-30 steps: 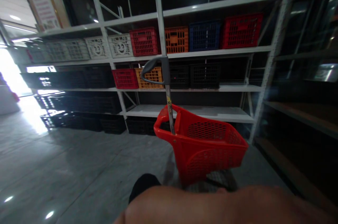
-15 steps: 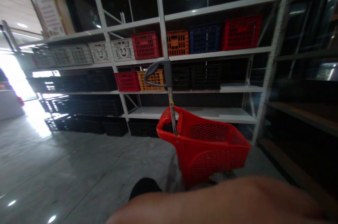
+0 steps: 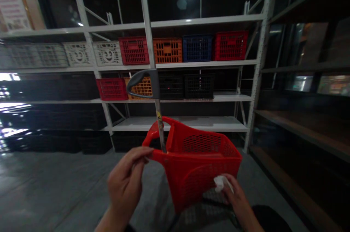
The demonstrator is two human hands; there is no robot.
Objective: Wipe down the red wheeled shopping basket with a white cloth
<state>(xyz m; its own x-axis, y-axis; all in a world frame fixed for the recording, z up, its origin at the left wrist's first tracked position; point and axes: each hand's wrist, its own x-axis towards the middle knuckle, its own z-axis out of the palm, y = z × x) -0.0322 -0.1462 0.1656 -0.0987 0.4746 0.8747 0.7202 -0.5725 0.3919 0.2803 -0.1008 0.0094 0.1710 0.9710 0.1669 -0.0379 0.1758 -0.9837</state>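
Observation:
A red plastic shopping basket cart (image 3: 202,157) with mesh sides stands in front of me, tilted up from the floor. A metal pole with a grey loop handle (image 3: 155,84) rises from its left end. My left hand (image 3: 127,179) is closed at the cart's red rim handle, fingertips pinching its near corner. My right hand (image 3: 235,193) is closed on a crumpled white tissue (image 3: 220,182), held close to the cart's near side wall. Whether the tissue touches the wall, I cannot tell.
Behind the cart stands a white metal shelf rack (image 3: 175,126) bearing red, orange, blue (image 3: 197,47), white and black crates. Dark shelving (image 3: 300,130) runs along the right. A grey floor (image 3: 68,184) lies at the left.
A blurred arm crossed the bottom of the view earlier. Now my left hand is at the cart's rim and my right hand shows with a tissue. The view has turned right.

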